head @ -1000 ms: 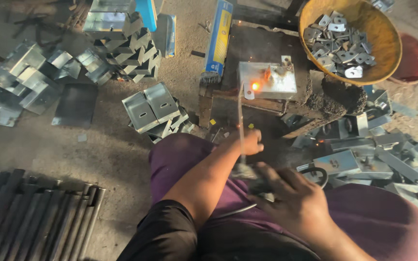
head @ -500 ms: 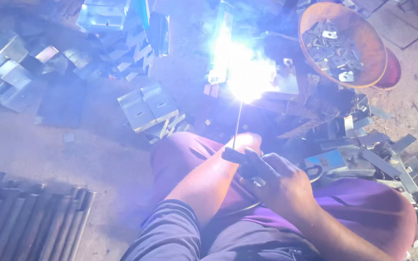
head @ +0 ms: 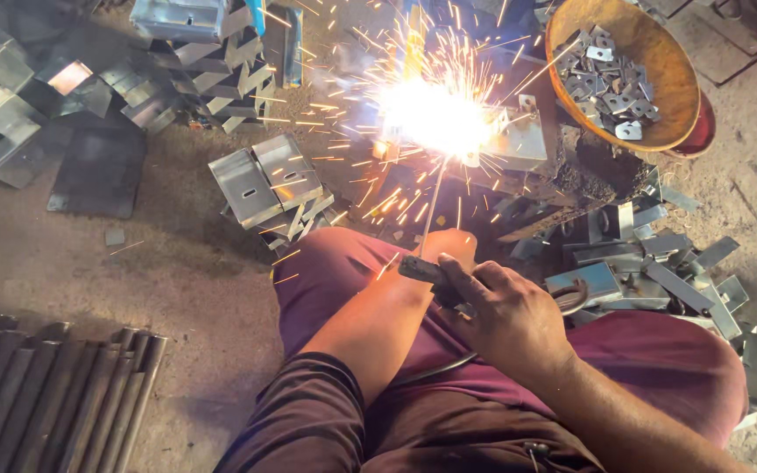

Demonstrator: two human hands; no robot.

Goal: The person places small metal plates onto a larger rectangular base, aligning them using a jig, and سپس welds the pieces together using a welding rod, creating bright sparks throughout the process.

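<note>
Right hand (head: pixel 505 320): fingers wrapped tight around the electrode holder (head: pixel 431 273), kept low by the knee, likely for steadiness.
Left hand (head: pixel 453 245): mostly hidden; grip cannot be told.
Welding rod (head: pixel 431 206): thin, straight, its tip at the metal bracket (head: pixel 519 136) on the floor ahead, inside a white flare throwing sparks.
Basin (head: pixel 659 79): holds small plates, near the weld.

This is a small metal fabrication workshop where work is done on the bare dirt floor (head: pixel 159 271). A welding arc (head: pixel 435 118) flares at twelve o'clock, throwing sparks over a steel bracket (head: pixel 519 136). Folded sheet-metal channels (head: pixel 265 180) lie stacked at eleven o'clock, steel bars (head: pixel 54 394) at eight o'clock, flat offcuts (head: pixel 659 276) at three o'clock, and a rusty pan of small stamped plates (head: pixel 615 74) sits at one o'clock
</note>
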